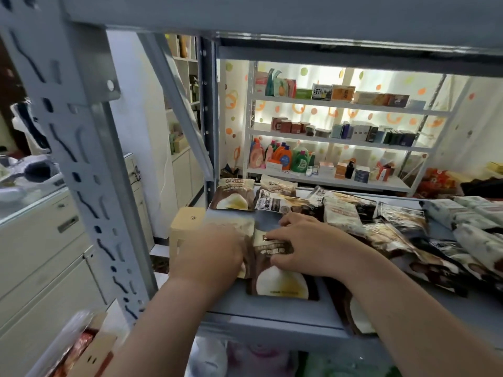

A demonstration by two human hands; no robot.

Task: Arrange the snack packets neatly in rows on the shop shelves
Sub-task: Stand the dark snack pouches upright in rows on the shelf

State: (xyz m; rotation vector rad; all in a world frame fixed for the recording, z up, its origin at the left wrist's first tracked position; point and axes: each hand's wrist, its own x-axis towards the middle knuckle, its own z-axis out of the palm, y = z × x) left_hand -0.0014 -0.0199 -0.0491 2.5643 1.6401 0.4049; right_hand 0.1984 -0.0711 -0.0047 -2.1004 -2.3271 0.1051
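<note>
Brown and cream snack packets lie on the grey shelf [272, 314]. My right hand [304, 246] rests with spread fingers on the top of the nearest brown packet [280, 284]. My left hand [215, 251] lies just left of it, over a second packet [234, 223] whose cream top edge shows above my knuckles; its fingers are hidden from me. Another brown packet [231, 197] lies at the shelf's far left, with a lighter packet [283, 205] beside it. Darker packets [386, 229] are heaped to the right.
A perforated grey shelf post [81, 170] stands at the left. A beige stool [187, 224] sits beyond the shelf's left edge. Pale green packets [473, 216] lie at the far right. A white shelving unit [334, 131] with bottles and boxes stands behind.
</note>
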